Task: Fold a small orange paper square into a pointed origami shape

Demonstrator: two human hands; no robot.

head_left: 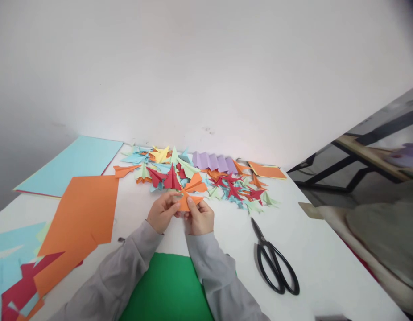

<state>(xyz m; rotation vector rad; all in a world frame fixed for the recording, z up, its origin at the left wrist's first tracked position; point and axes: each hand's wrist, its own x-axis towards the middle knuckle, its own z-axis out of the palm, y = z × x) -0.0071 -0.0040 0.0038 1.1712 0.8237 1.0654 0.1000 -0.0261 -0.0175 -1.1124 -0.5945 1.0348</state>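
Between my two hands is a small folded piece of orange paper [184, 205], pinched at both sides. My left hand [163, 211] grips its left edge with thumb and fingers. The thumb of my right hand [201, 216] presses on its right part, the other fingers behind it. Just beyond the hands lies an orange paper plane [195, 183], close to a heap of folded paper planes in red, green, blue, yellow and orange, among them a red paper plane [172, 178]. My fingers hide part of the held paper's lower edge.
Black-handled scissors [276, 265] lie at the right. A green sheet [166, 285] is under my forearms. Orange paper [86, 209], blue sheets [72, 160] and scraps cover the left. A pleated purple paper [213, 162] and small orange sheets [267, 171] lie by the wall.
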